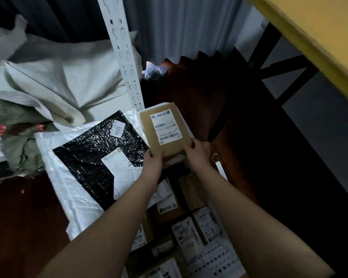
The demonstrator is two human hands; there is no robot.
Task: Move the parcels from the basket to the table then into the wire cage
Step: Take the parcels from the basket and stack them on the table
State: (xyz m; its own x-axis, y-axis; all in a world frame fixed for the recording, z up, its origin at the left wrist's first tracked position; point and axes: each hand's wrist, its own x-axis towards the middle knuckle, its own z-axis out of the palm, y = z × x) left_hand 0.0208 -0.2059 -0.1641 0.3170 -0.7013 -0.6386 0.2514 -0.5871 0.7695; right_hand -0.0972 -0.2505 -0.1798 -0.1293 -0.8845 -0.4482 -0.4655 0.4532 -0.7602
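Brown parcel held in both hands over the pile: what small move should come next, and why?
Probably carry the brown parcel up and to the right, toward the yellow table edge. Both hands, left hand and right hand, already grip its near corners, and it is lifted above the other parcels, so nothing seems left but to take it across and set it down.

Both hands, the left hand (153, 159) and right hand (197, 152), grip a brown parcel (163, 131). A white slotted upright (122, 55) stands close at 11 o'clock, a black bubble mailer (94, 155) lies at 9, stacked boxes (189, 227) at 6; dark floor (259, 137) lies open at 3.
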